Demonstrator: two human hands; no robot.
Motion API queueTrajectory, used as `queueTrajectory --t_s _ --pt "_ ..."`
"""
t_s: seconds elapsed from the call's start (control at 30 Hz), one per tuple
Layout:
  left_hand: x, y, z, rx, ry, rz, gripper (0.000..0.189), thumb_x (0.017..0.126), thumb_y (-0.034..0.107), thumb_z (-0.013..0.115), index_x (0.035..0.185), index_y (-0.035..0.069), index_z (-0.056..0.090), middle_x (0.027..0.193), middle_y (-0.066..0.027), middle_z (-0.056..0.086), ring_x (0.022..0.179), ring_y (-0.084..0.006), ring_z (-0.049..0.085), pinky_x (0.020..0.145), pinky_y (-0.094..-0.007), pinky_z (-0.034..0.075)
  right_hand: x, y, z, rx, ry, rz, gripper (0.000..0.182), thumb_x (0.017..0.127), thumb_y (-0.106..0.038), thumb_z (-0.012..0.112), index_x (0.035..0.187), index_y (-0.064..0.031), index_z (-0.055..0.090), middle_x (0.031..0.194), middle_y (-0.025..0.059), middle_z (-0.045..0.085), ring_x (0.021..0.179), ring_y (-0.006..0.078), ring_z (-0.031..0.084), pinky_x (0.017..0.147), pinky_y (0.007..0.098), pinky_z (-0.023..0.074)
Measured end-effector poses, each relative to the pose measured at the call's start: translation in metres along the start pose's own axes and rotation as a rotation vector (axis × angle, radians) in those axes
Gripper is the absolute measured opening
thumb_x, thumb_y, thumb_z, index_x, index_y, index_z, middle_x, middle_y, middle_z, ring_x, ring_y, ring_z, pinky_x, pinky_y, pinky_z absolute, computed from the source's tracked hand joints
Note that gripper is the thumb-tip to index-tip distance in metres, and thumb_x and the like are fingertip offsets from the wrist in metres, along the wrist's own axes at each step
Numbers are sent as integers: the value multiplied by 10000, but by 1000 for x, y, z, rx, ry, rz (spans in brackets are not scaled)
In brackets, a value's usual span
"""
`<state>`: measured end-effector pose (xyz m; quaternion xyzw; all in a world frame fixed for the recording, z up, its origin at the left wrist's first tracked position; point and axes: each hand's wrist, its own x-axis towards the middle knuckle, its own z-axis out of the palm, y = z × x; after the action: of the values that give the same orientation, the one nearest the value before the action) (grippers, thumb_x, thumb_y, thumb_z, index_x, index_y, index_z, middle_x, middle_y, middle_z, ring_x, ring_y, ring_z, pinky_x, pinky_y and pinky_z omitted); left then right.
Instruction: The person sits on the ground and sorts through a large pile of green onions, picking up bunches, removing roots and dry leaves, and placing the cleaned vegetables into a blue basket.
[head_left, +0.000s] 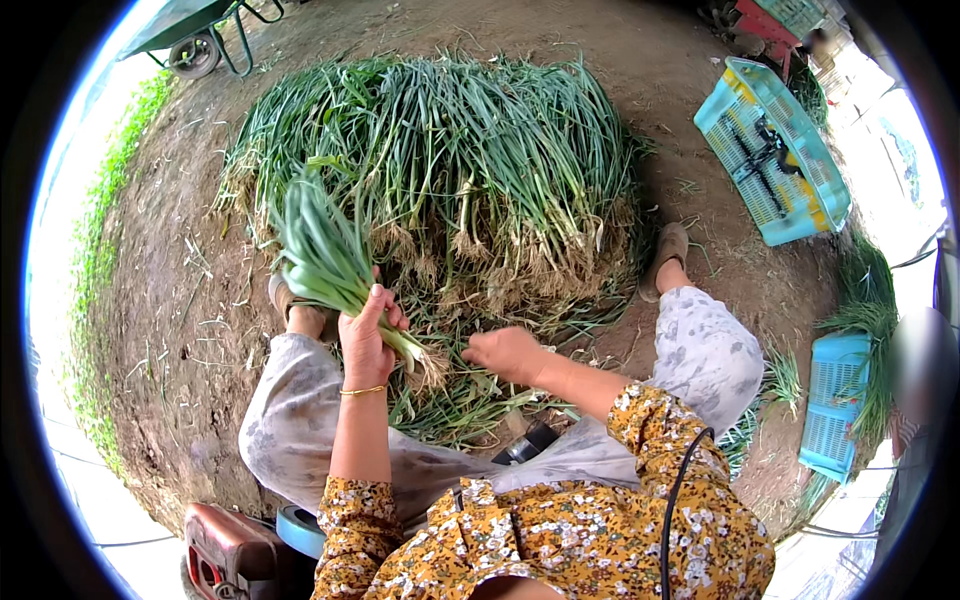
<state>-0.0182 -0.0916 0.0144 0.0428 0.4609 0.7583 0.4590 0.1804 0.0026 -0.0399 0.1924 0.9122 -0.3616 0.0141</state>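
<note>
My left hand (370, 326) grips a bunch of green onions (322, 247) around the pale lower stems. Its green leaves, blurred, point up and away from me, and the roots (429, 369) hang out on the right. My right hand (508, 355) is a little to the right of those roots, apart from them, with its fingers curled in; I see nothing in it. Beyond both hands lies a large heap of green onions (450, 142), leaves away from me and tangled roots facing me. Loose leaf trimmings (450, 412) cover the ground between my legs.
A turquoise plastic crate (772, 150) stands at the far right. A blue crate (834, 405) with more onions (866, 315) beside it is at the right rim, near a blurred person. Behind left are a wheelbarrow (202, 49) and, close by me, a reddish container (236, 547).
</note>
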Motion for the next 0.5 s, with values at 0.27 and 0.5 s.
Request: queueTrajectory --t_s 0.27,0.5 --pt "13 -17 -10 -170 -38 -158 358 882 167 639 1199 70 503 708 38 439 594 -84 391 551 -254 352 35 149 -66 -264 207 755 218 890 -222 585 783 -32 585 699 88 625 551 180 542 594 329 503" --pt "15 -19 -10 -199 5 -219 216 896 134 611 1095 86 539 758 11 499 595 -86 425 512 -224 349 28 82 -108 1402 439 431 143 891 -140 600 886 -3 639 749 120 670 551 126 609 476 246 499"
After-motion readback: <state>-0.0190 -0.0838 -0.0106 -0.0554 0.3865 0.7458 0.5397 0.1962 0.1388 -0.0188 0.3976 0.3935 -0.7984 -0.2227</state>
